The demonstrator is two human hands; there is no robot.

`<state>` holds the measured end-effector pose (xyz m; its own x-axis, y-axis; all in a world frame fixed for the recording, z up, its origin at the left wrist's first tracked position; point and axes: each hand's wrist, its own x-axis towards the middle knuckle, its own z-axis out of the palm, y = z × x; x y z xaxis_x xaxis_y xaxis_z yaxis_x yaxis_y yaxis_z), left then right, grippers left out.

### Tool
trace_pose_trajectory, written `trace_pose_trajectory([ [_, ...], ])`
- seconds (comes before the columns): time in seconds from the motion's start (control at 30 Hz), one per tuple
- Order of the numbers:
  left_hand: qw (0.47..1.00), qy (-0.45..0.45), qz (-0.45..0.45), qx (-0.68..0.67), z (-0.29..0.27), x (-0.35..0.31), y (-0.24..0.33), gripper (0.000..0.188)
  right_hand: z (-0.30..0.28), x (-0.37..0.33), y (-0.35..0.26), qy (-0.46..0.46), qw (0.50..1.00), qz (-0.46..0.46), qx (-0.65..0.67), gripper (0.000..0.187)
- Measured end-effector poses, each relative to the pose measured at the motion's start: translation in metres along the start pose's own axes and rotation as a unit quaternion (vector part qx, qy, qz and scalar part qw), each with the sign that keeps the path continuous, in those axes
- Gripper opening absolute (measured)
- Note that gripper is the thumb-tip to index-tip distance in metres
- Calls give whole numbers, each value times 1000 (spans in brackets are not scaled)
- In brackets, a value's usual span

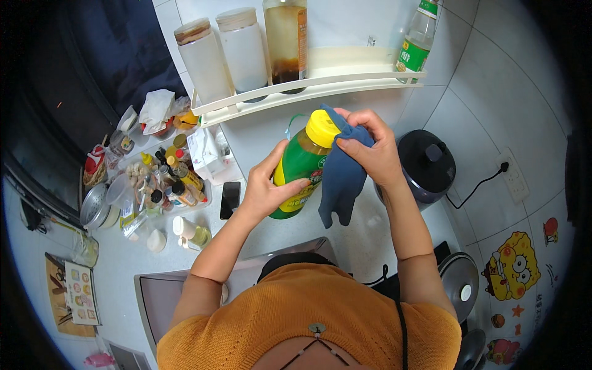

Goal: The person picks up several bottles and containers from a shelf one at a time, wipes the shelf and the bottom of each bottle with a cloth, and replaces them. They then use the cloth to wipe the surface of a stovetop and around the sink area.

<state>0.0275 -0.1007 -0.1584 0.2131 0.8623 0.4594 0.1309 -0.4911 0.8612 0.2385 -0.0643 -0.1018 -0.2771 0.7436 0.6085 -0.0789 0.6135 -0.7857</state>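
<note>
Green bottle [302,161] with yellow cap [322,128] is gripped in left hand [266,192] near white shelf [345,66]; blue cloth [341,179] is pinched in right hand [374,148] at the cap, lower end hanging beside bottle.

Standing and lying around us

On our shelf [336,86], two lidded jars [206,65] and two bottles [413,54] are standing; our pale tabletop [370,246] is carrying a flat-lying phone [230,199], a dark cooker [425,163] and a white-topped bottle [191,231].

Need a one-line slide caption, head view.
Left-hand grip on a green bottle, right-hand grip holding a blue cloth at its yellow cap, below a white wall shelf.
</note>
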Motion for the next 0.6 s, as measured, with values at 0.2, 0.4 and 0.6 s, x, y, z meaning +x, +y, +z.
trace_pose_trajectory([
  [0.2, 984, -21, -35, -174, -1, 1, -5, 72, -3, -5, 6, 8, 998, 44, 39, 21],
  [0.4, 974, -49, -60, -211, -1, 6, 0, 70, 1, -6, 2, 33, 998, 40, 30, 22],
  [0.6, 999, 30, 45, -5, 9, 7, -7, 69, 10, -4, -1, 53, 999, 3, -10, 25],
])
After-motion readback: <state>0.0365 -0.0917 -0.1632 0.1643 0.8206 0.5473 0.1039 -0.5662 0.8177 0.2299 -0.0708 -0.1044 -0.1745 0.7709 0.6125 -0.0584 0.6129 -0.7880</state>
